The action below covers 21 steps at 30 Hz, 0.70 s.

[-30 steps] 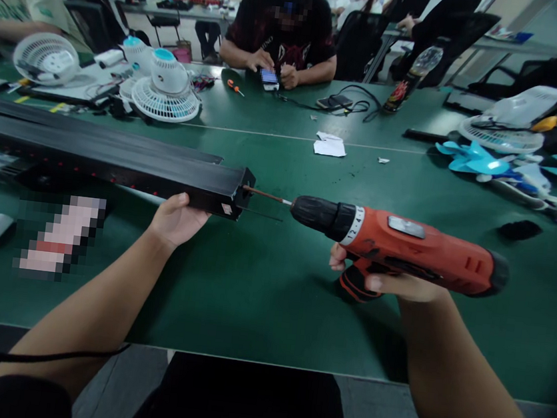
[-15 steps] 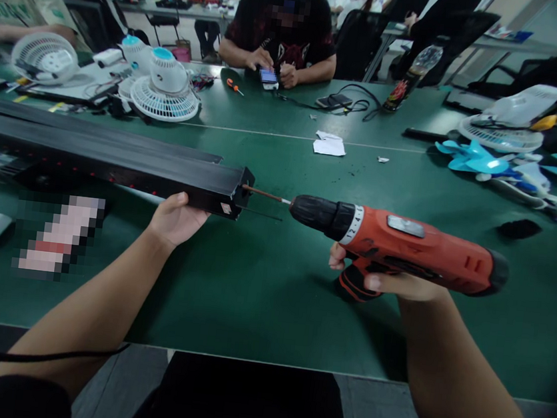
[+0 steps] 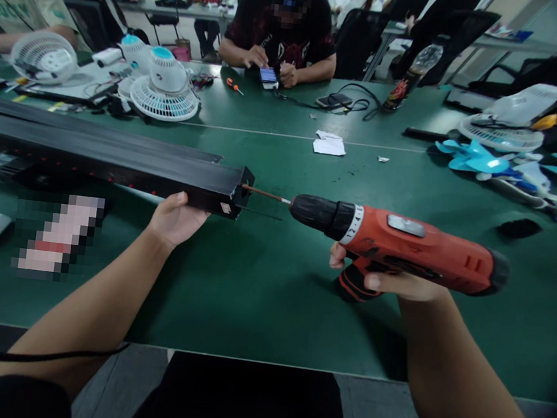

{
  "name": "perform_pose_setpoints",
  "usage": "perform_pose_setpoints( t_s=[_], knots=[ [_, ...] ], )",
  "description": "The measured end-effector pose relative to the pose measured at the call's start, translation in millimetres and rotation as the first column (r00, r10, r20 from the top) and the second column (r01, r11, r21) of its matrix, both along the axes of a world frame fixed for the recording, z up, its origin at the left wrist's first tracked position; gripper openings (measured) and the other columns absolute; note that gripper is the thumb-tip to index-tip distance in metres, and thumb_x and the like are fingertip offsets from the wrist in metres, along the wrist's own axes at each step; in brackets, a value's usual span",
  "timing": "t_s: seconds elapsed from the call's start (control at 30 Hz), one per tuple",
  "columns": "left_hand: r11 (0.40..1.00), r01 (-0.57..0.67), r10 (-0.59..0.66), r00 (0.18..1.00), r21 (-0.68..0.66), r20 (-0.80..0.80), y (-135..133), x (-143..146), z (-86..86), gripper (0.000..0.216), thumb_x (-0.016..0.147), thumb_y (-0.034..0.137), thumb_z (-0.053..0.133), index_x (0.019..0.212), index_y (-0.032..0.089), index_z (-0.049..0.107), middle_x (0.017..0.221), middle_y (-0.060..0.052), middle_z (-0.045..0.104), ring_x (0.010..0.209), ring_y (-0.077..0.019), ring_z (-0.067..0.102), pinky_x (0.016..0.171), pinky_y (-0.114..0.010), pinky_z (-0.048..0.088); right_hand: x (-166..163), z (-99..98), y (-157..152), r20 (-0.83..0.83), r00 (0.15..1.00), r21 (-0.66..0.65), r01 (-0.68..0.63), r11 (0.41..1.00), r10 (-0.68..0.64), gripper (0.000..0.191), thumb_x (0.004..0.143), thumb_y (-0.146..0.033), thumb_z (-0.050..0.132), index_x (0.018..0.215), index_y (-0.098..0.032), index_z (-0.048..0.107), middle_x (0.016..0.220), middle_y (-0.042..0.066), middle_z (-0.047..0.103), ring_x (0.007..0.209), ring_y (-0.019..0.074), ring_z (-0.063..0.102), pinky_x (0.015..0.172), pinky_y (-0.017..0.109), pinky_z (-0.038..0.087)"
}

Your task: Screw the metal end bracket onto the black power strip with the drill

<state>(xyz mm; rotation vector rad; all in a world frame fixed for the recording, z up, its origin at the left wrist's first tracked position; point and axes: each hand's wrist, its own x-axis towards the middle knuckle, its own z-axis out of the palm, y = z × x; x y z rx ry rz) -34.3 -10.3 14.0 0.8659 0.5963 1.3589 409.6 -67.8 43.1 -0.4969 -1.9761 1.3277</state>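
Observation:
My right hand [image 3: 391,282] is wrapped round the grip of a red and black cordless drill [image 3: 405,243], held level over the green table [image 3: 259,287]. Its thin bit [image 3: 266,195] points left and meets the end face of a long black metal bar [image 3: 113,160] that runs off to the left. My left hand [image 3: 177,219] cups the near underside of the bar close to that end, fingers hidden beneath it.
White desk fans [image 3: 164,92] and loose parts lie at the back left, blue fan blades [image 3: 480,161] and a fan grille [image 3: 501,134] at the right. Paper scraps [image 3: 329,146] sit mid-table. A person [image 3: 283,28] sits opposite with a phone; others sit around.

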Motion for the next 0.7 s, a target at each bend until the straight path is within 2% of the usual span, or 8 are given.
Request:
perform_pose_setpoints(
  t_s=[0.17, 0.3, 0.4, 0.57, 0.7],
  knots=[
    [1.0, 0.002, -0.002, 1.0, -0.008, 0.023, -0.2, -0.5, 0.3, 0.062, 0.072, 0.041, 0.104, 0.13, 0.031, 0.086, 0.13, -0.007, 0.089, 0.134, -0.036, 0.081, 0.105, -0.04, 0.071, -0.1, 0.2, -0.5, 0.003, 1.0, -0.003, -0.001, 1.0, 0.001, 0.04, 0.104, -0.041, 0.087, 0.139, -0.024, 0.079, 0.124, 0.013, 0.083, 0.106, 0.0252, 0.084, 0.088, 0.034, 0.076],
    [1.0, 0.001, -0.001, 1.0, -0.031, 0.025, -0.1, -0.9, 0.4, 0.069, 0.073, 0.039, 0.102, 0.138, 0.031, 0.082, 0.13, -0.007, 0.089, 0.145, -0.0374, 0.074, 0.112, -0.043, 0.068, -0.7, -1.0, -4.5, -0.01, 1.0, -0.018, 0.018, 1.0, -0.018, 0.039, 0.105, -0.044, 0.086, 0.137, -0.024, 0.08, 0.124, 0.014, 0.082, 0.105, 0.0255, 0.083, 0.075, 0.03, 0.075],
    [1.0, -0.001, 0.002, 1.0, -0.031, 0.02, -0.3, -0.4, 0.6, 0.07, 0.072, 0.041, 0.103, 0.137, 0.03, 0.082, 0.13, -0.008, 0.089, 0.146, -0.0394, 0.073, 0.112, -0.045, 0.068, 0.0, -1.6, -5.2, 0.0, 1.0, -0.029, 0.018, 0.999, -0.018, 0.039, 0.106, -0.044, 0.085, 0.139, -0.025, 0.079, 0.123, 0.013, 0.082, 0.099, 0.0242, 0.082, 0.068, 0.028, 0.072],
    [1.0, -0.002, 0.002, 1.0, -0.022, -0.006, -1.1, 0.7, 1.5, 0.065, 0.073, 0.044, 0.102, 0.134, 0.03, 0.084, 0.135, -0.01, 0.087, 0.146, -0.0438, 0.073, 0.113, -0.053, 0.068, 0.7, -2.4, -1.0, -0.009, 1.0, -0.01, 0.004, 1.0, -0.004, 0.042, 0.104, -0.044, 0.087, 0.14, -0.024, 0.079, 0.123, 0.014, 0.083, 0.104, 0.027, 0.083, 0.083, 0.035, 0.076],
    [0.999, -0.019, 0.018, 1.0, -0.032, -0.022, -1.2, 1.1, 1.9, 0.065, 0.071, 0.044, 0.101, 0.132, 0.029, 0.084, 0.134, -0.011, 0.088, 0.151, -0.0452, 0.069, 0.116, -0.054, 0.067, 0.4, -3.4, -0.5, -0.013, 1.0, -0.01, -0.007, 1.0, 0.007, 0.044, 0.103, -0.044, 0.087, 0.141, -0.023, 0.079, 0.123, 0.014, 0.083, 0.106, 0.0262, 0.084, 0.087, 0.034, 0.075]
  ],
)
